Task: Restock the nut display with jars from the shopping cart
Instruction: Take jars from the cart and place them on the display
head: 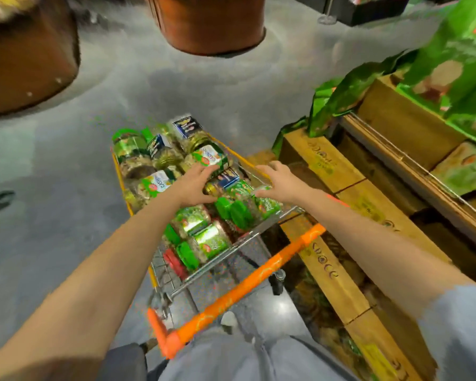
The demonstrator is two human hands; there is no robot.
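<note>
The shopping cart (270,235), wire with an orange handle, stands in front of me full of lying nut jars with green, blue and gold lids. My left hand (194,185) reaches into the cart with fingers and thumb spread at the gold-lidded end of a blue-labelled jar (227,180). My right hand (280,181) hovers at the other side of that jar, fingers spread, above a green-labelled jar (267,204). Neither hand plainly grips anything. The nut display (324,160) of wooden crates stands to the right of the cart.
Green bags (456,64) lie on the upper crates at the right. Two round brown stands (212,23) rise from the grey floor beyond the cart, one at far left (25,64). Open floor lies left of the cart.
</note>
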